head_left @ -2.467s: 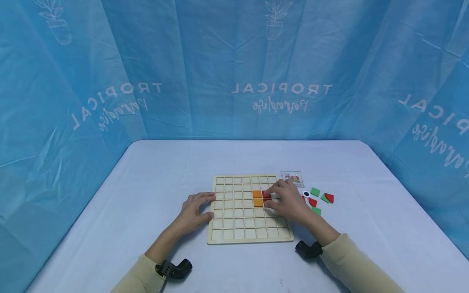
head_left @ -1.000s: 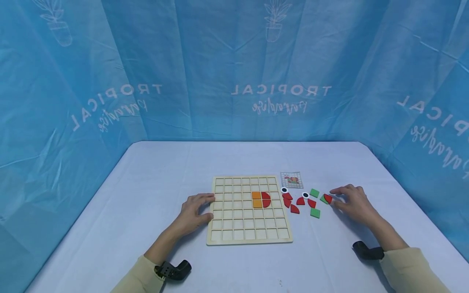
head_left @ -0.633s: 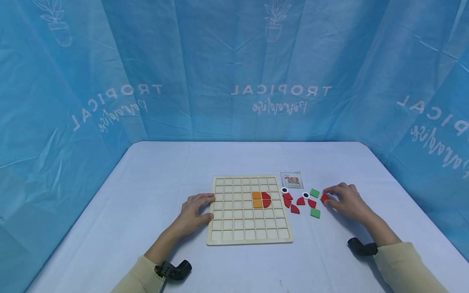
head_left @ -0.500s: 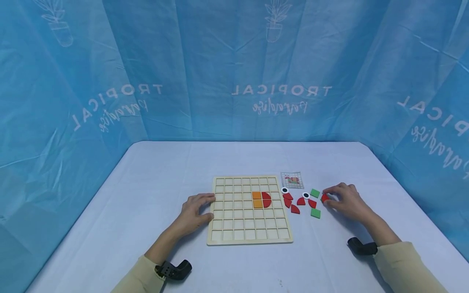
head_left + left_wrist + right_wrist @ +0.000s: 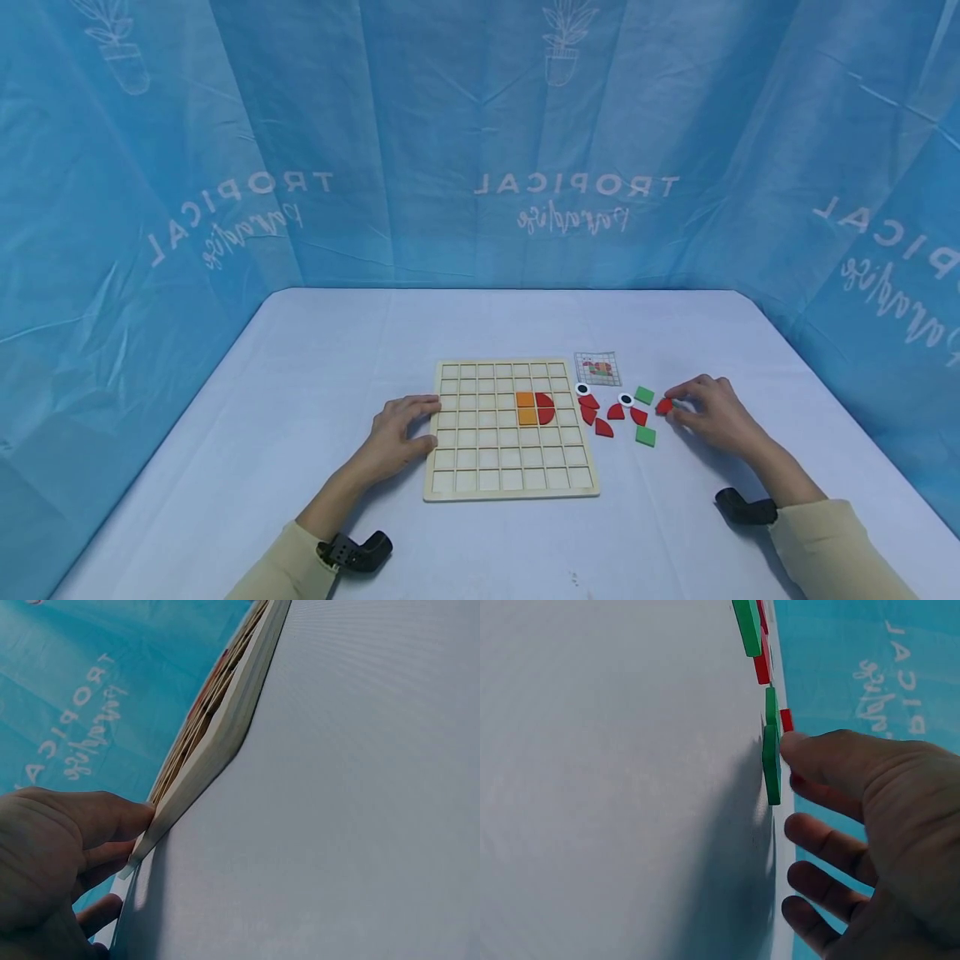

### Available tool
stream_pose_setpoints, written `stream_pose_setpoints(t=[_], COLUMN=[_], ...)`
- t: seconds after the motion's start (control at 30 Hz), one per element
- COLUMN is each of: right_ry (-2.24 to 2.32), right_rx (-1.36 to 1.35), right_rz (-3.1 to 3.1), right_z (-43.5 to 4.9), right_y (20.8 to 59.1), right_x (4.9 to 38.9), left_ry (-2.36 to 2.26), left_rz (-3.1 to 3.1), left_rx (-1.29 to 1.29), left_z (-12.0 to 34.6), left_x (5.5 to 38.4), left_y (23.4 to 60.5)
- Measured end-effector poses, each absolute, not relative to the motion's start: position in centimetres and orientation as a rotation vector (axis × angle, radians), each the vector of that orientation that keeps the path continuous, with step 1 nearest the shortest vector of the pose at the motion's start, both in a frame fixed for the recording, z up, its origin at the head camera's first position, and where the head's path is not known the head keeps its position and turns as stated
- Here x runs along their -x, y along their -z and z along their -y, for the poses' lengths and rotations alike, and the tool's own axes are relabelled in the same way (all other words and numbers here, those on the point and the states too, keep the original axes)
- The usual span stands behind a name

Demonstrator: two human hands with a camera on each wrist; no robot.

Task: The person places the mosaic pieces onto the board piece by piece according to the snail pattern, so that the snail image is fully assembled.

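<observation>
A wooden grid board (image 5: 512, 469) lies on the white table, with two orange squares (image 5: 527, 408) and two red quarter-circles (image 5: 545, 408) in its cells. My left hand (image 5: 395, 437) rests against the board's left edge, thumb and fingertips touching the rim in the left wrist view. My right hand (image 5: 712, 412) is to the right of the loose pieces. Its thumb and index finger pinch a red quarter-circle tile (image 5: 664, 406). In the right wrist view a green tile (image 5: 772, 765) stands out just under that pinch; the red piece is mostly hidden behind the thumb.
Between board and right hand lie several loose red quarter-circles (image 5: 603, 428), two white discs with black centres (image 5: 626, 400) and green squares (image 5: 645, 436). A small printed pattern card (image 5: 597, 368) lies behind them. Blue curtains (image 5: 480, 125) surround the table.
My right hand has left the red quarter-circles on the board, moved right to the loose pieces and taken a red quarter-circle from on top of a green tile. The left hand has stayed put.
</observation>
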State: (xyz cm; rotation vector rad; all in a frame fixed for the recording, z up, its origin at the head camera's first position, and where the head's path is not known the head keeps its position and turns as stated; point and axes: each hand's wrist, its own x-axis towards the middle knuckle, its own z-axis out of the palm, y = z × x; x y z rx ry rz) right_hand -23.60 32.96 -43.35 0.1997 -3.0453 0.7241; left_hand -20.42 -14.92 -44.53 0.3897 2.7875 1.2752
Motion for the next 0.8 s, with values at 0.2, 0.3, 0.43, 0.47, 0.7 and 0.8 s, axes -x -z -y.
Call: stream_pose_setpoints(t=[0.2, 0.3, 0.43, 0.47, 0.7, 0.8], right_ry=[-0.749, -0.774, -0.819, -0.831, -0.828, -0.82], right_rx=[-0.248, -0.272, -0.316, -0.334, -0.445, -0.482], right_rz=[2.983, 2.972, 2.959, 2.952, 2.907, 2.892], right_z=[-30.5, -28.2, -24.8, -24.0, -18.4, -16.2], right_y=[41.8, 41.0, 40.5, 40.5, 40.4, 40.1], right_x=[23.3, 23.0, 22.7, 22.7, 23.2, 23.9], left_ry=[-1.261, -1.265, -1.301, -1.31, -1.316, -1.31], left_rz=[-2.803, -2.805, -2.81, -2.82, -2.85, -2.813], left_rx=[-0.387, -0.392, -0.42, -0.434, -0.476, -0.436], left_z=[14.9, 14.9, 14.9, 14.9, 14.9, 14.9], left_x=[20.6, 20.6, 20.5, 20.5, 20.3, 20.4], left_y=[44.6, 44.7, 44.7, 44.8, 44.8, 44.8])
